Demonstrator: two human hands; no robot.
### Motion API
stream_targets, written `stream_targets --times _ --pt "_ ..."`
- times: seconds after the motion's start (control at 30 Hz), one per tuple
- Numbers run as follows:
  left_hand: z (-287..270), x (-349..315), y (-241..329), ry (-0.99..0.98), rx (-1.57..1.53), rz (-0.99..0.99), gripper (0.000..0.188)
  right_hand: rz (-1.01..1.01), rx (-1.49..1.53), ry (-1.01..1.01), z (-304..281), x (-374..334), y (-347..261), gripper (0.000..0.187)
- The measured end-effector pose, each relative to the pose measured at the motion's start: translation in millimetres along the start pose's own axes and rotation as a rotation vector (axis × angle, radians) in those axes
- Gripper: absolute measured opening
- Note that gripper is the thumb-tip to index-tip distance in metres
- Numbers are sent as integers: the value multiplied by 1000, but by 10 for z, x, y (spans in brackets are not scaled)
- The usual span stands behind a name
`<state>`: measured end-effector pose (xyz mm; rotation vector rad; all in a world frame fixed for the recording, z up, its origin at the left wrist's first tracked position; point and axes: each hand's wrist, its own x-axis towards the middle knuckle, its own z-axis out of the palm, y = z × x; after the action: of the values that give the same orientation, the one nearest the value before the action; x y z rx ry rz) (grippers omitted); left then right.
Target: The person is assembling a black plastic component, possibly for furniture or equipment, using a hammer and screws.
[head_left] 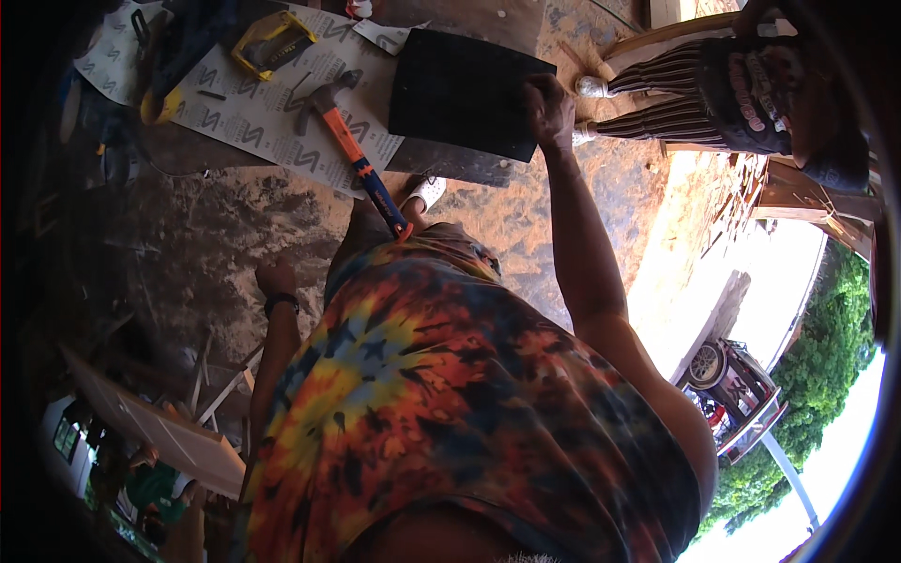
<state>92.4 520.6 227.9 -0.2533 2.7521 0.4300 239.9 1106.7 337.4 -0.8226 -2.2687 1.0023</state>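
Note:
My right hand (pixel 549 113) grips the right edge of a flat black rectangular sheet (pixel 460 94), with its fingers closed on the rim. The sheet lies over the right part of a work table. Low at my left side hangs my left hand (pixel 275 275), a dark band on its wrist; its fingers are too dark to make out. Left of the black sheet is a claw hammer (pixel 349 141) with an orange and blue handle. Its head rests over a printed pale sheet (pixel 239 117), and its handle reaches toward me past the table's edge.
A yellow-framed tool (pixel 272 44) lies farther back on the table, near a dark, yellow-ended tool (pixel 161 105). Another person (pixel 723 94) in striped trousers stands at the right. A wooden board (pixel 155 422) leans at the lower left. Outside stands a parked vehicle (pixel 737 394).

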Motion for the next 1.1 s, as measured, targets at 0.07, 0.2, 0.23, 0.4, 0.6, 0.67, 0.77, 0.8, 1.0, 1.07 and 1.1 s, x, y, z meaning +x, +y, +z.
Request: stream_targets --times 0.07,0.2,0.23,0.4,0.6,0.67,0.77,0.8,1.0,1.07,1.1 --pt "-64 -36 64 -46 64 -25 48 -2 -15 0 3 6 -7 18" --pt "-193 -122 220 -40 25 -11 44 -27 -8 -1 1 6 -2 17" --pt "-215 -138 245 -30 21 -7 42 -36 -10 6 -1 4 2 17" --pt "-250 -149 241 -28 -15 -49 40 -34 0 -15 -8 8 20 16" --pt "-215 -68 100 -74 -3 -59 51 13 4 -36 -6 27 3 18" --pt "-198 -57 80 -78 72 -65 48 36 -2 -33 -3 30 -1 18" --pt "-184 -71 76 -77 54 -77 44 47 42 -41 -2 28 2 18" --pt "-182 -79 77 -52 51 -66 44 48 44 -42 -4 29 3 18" --pt "-159 -71 68 1 73 -33 43 54 27 -47 0 36 0 19" --pt "-151 -46 55 -64 59 -72 44 54 18 -47 3 29 7 19" --pt "-144 -33 55 -47 51 -64 44 25 6 -34 9 27 13 19"
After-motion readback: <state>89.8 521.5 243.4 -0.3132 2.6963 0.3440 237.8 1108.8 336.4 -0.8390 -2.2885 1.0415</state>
